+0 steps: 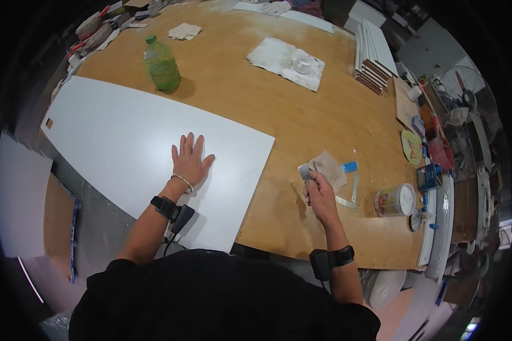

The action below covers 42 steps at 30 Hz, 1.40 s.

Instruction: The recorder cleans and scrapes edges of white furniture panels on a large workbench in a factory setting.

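Observation:
A long white panel (153, 131) lies across the left side of the wooden table. My left hand (190, 162) rests flat on it, fingers spread, holding nothing. To the right of the panel, my right hand (321, 196) is closed around a small scraper (305, 171) with a grey blade; its grip is hidden by my fingers. Right by that hand lies a crumpled beige cloth (333, 169) on the table. Beside the cloth are a blue-handled tool (350, 166) and a thin metal strip (355, 186). An open can (393, 200) with white contents stands farther right.
A green bottle (162, 65) stands beyond the panel. White paper (273, 55) holds a small round container (302, 65). Stacked white boards (375, 54) are at the far right, and cluttered tools line the right edge. At the far edge another person's gloved hand (276, 8) touches a white board.

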{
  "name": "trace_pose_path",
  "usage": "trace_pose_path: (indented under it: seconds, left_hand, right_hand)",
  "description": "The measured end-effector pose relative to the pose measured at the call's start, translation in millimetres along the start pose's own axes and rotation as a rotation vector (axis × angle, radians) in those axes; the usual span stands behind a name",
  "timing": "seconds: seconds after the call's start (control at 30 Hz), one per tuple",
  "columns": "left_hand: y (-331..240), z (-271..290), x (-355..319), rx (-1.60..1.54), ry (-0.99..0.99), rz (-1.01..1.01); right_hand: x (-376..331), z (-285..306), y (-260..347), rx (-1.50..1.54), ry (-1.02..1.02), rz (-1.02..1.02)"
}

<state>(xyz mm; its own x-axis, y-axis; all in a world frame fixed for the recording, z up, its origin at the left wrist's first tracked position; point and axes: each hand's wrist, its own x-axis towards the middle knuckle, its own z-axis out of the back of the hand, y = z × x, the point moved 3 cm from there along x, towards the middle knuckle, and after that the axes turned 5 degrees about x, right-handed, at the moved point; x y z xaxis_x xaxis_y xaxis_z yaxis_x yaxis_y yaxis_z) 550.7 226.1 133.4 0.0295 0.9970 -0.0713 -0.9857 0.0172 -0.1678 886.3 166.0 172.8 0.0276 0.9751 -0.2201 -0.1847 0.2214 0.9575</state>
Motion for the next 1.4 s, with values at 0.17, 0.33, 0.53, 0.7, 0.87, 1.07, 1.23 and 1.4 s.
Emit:
trace_pose_path:
  seconds: [0.17,0.33,0.53,0.7,0.87,1.07,1.23,1.4]
  left_hand:
    - [6,-4,9,-0.065,0.053,0.211]
    - [12,2,45,-0.005,0.017,0.453]
    - [4,10,46,0.099,-0.201,0.421]
    - [3,7,49,0.08,-0.214,0.438]
    - [7,4,47,0.074,-0.214,0.436]
    - [9,6,44,0.058,-0.205,0.45]
    - [2,5,51,0.05,-0.248,0.404]
    - [13,5,47,0.036,-0.32,0.374]
  right_hand:
    - [30,19,-3,-0.099,0.041,-0.114]
    - [64,2,-11,0.079,0.153,-0.033]
    - [83,-3,14,0.285,0.256,-0.147]
    - [95,-1,12,0.352,0.276,-0.223]
    - [101,-11,15,0.32,0.247,-0.237]
    - [97,-14,12,0.321,0.216,-0.273]
    - [94,-9,11,0.344,0.129,-0.242]
    - [82,-9,13,-0.033,0.045,0.21]
